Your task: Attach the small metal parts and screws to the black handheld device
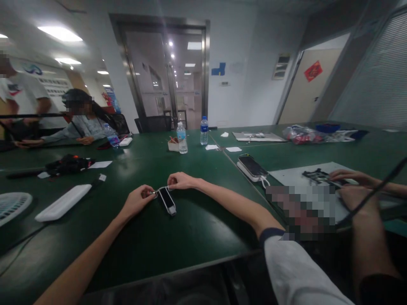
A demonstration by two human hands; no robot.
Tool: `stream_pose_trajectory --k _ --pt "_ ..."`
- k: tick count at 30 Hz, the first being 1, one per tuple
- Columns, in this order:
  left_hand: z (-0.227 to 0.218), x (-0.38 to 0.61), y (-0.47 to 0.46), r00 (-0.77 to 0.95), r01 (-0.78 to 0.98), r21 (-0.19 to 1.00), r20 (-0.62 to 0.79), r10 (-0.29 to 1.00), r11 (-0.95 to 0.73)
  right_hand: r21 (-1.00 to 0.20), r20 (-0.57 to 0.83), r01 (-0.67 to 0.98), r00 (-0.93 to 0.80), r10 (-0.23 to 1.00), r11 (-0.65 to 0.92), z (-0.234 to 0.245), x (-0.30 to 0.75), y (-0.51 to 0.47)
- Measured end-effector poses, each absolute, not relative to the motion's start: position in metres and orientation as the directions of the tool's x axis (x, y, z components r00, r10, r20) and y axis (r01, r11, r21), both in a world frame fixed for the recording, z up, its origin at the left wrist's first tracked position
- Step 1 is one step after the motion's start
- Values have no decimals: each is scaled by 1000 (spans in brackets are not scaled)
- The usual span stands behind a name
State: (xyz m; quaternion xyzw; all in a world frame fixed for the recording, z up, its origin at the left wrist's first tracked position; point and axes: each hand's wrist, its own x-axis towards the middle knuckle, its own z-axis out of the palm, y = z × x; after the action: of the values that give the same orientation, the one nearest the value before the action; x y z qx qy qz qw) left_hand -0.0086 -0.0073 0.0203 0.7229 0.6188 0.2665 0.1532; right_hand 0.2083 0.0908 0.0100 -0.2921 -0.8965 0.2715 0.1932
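Your left hand is closed in a narrow pinch on the left end of a thin white cord, and your right hand pinches in the same way at its right end, the two hands just apart. Below the cord, a slim black handheld device lies on the green workbench at about 12 o'clock, its far end touching the cord and its near end pointing toward 5 o'clock.

At 9 o'clock sits a white flat case, with a round fan grille beyond it. Two water bottles stand at 12 o'clock, farther up the bench. At 2 o'clock, a black phone rests on a white box. Past it, another person's hands work over a black part on a pale mat, partly hidden by a pixelated patch.
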Motion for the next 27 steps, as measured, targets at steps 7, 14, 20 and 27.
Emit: stream_pose_trajectory --k 7,14,20,27 --pt "23 -4 -8 45 878 461 183 982 -126 -598 321 334 -733 599 729 0 205 91" --pt "15 -2 -5 107 942 281 259 960 -181 -485 379 352 -741 555 801 -6 202 94" --pt "11 -5 -6 101 953 239 329 939 -186 -403 422 367 -738 526 838 -9 201 92" --pt "11 -5 -7 80 962 218 347 934 -164 -346 435 407 -728 529 845 -3 203 84"
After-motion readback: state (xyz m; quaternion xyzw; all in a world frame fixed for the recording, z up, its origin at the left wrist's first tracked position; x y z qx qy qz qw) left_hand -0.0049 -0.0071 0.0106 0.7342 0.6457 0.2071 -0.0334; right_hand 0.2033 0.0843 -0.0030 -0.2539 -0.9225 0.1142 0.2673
